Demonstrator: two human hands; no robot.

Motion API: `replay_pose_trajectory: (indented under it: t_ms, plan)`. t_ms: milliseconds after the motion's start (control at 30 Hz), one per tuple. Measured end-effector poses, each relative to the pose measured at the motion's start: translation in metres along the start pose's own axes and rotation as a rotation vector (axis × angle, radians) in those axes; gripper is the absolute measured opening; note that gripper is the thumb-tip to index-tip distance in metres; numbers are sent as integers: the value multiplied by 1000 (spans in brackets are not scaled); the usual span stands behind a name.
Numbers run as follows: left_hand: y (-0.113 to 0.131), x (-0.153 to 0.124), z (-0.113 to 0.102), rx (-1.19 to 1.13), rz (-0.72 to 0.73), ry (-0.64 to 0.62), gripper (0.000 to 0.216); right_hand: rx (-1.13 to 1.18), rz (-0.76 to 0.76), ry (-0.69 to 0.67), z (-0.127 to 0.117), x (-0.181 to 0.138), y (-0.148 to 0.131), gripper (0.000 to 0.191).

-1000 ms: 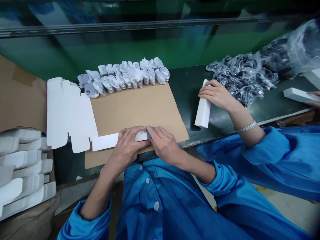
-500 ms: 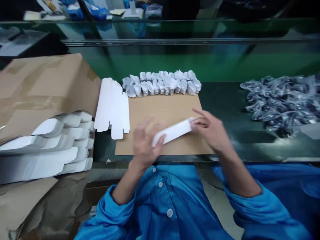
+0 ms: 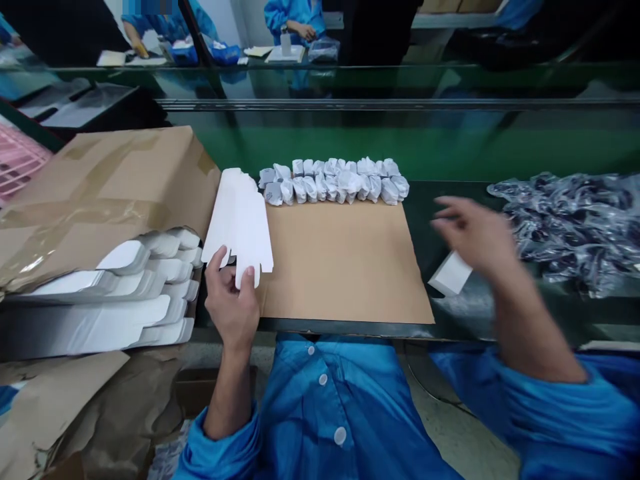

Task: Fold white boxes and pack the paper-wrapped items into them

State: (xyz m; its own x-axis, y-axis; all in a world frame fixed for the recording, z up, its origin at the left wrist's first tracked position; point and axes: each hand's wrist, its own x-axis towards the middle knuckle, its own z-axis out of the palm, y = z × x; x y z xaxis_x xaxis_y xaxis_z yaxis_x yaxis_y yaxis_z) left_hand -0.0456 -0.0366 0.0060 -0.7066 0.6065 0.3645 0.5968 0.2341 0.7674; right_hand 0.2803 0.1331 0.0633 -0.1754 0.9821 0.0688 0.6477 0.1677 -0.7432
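On the left, my left hand (image 3: 233,300) grips the near end of a flat white carton (image 3: 240,220), thumb on top and fingers at the edge. That flat carton lies at the left edge of a brown cardboard sheet (image 3: 345,260). My right hand (image 3: 475,233), slightly blurred, hovers over the dark green table with its fingers apart and nothing visible in them. Just below it a white folded box (image 3: 451,273) lies on the table, partly hidden by the hand and forearm. Two rows of small white-wrapped pieces (image 3: 335,181) stand along the sheet's far edge.
A large brown carton (image 3: 110,180) stands at left, with stacked flat white cartons (image 3: 115,300) spilling from its opening. Clear plastic-bagged dark items (image 3: 575,227) pile up at right. Behind a green partition (image 3: 350,137), co-workers in blue sleeves (image 3: 295,20) sit at another bench.
My right hand has moved right, and the white box that was between both hands now lies on the table at right. My left hand has moved left onto the flat carton.
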Motion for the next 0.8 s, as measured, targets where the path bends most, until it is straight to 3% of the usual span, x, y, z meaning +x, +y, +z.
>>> replay_pose_trajectory:
  t_ms: [67,100,167,200,267,367,400,433,467,533,667,733,800]
  plan:
    - [15,-28,8,-162,-35,38,61,168,-68,-218,62,-33,-36,42]
    - [20,-44,12,-230,-66,12,63,225,-79,-263,89,-45,-51,47]
    - [26,-73,16,-338,-123,-167,68,522,-64,-320,127,-59,-68,48]
    - [26,-82,15,-378,-128,-264,70,662,-55,-349,134,-60,-72,47]
    - [27,-83,6,-454,-73,-335,74,804,-73,-487,126,-56,-68,42]
    - [31,-46,-21,-513,31,-184,78,549,-263,-822,83,-45,-56,31]
    - [33,-29,-30,-479,29,-227,79,429,-348,-910,69,-42,-54,29]
    - [34,-13,-38,-386,-9,-368,76,313,-425,-956,59,-41,-53,30]
    - [35,1,-44,-283,-48,-540,68,201,-489,-950,52,-41,-54,31]
    - [32,17,-46,-160,-112,-769,50,-43,-579,-795,50,-49,-59,35]
    - [18,12,-34,-304,-235,-796,44,-472,-805,-396,64,-77,-66,66]
    - [11,6,-32,-406,-295,-863,45,-519,-919,-332,69,-84,-67,73]
    - [7,5,-35,-444,-297,-935,43,-504,-974,-313,70,-84,-65,67]
